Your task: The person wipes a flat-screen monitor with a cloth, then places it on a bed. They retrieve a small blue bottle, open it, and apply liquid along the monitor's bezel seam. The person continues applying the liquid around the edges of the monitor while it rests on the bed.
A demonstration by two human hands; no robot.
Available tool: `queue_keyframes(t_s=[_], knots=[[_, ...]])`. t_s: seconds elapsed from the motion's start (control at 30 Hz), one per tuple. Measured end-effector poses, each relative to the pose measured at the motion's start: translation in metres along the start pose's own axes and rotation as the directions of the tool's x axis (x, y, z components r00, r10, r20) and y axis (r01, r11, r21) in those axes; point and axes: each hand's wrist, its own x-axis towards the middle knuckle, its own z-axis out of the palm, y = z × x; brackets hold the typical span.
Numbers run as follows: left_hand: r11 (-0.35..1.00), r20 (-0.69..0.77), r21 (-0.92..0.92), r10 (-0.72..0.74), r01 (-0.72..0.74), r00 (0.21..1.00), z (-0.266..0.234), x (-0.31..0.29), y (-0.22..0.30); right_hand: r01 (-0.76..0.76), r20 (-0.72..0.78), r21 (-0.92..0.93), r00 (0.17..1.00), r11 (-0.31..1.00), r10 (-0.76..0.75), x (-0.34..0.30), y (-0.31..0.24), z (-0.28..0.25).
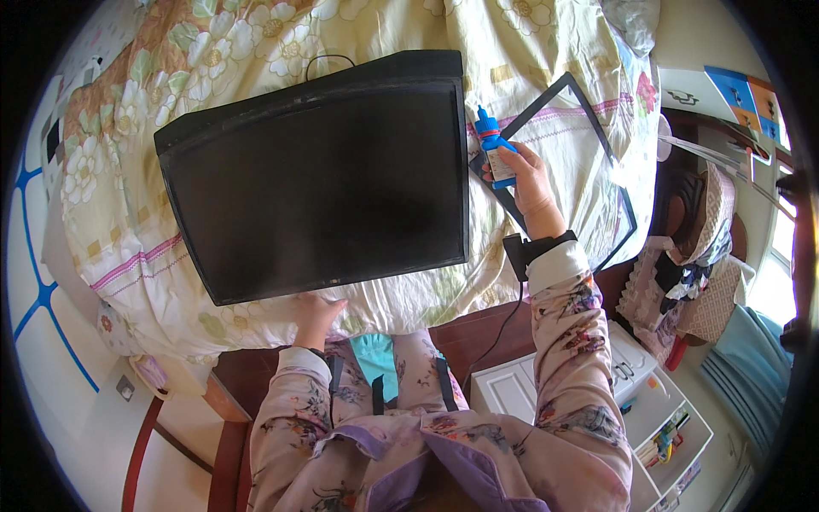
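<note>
A black flat-screen monitor [324, 188] lies face up on a flowered bed cover, its dark screen toward me. My right hand [531, 183] is closed around a small blue squeeze bottle [496, 152] with a pointed nozzle, a red ring and a white label. The bottle stands nozzle up, just off the monitor's right edge. Beneath that hand and to its right, a thin black rectangular frame [589, 107] lies on the cover. My left hand [316, 316] is at the monitor's near edge, thumb stretched to the right; its other fingers are hidden by the edge.
The flowered bed cover [247, 324] spreads under everything. A black cable [503, 328] hangs from my right wrist strap [533, 252]. White drawers [503, 392], one pulled out with small items inside, stand at lower right. A lined basket with cloth [682, 282] sits at the right.
</note>
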Motion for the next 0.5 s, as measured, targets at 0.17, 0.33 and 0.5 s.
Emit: queue_keyframes(t_s=[0.17,0.33,0.5], knots=[[0.999,0.024,-0.037,0.006,-0.006,1.000,-0.006,0.002,0.003,-0.018,0.009,-0.033,1.000,0.999,0.018,0.019,0.000,0.008],[0.999,0.067,-0.032,-0.001,0.003,0.998,-0.010,0.004,0.005,-0.035,0.009,-0.038,0.999,0.999,0.036,0.029,0.003,0.008],[0.999,0.113,-0.026,-0.044,0.047,0.993,-0.017,0.001,0.009,-0.034,0.010,-0.062,0.999,0.997,0.035,0.033,0.004,0.005]])
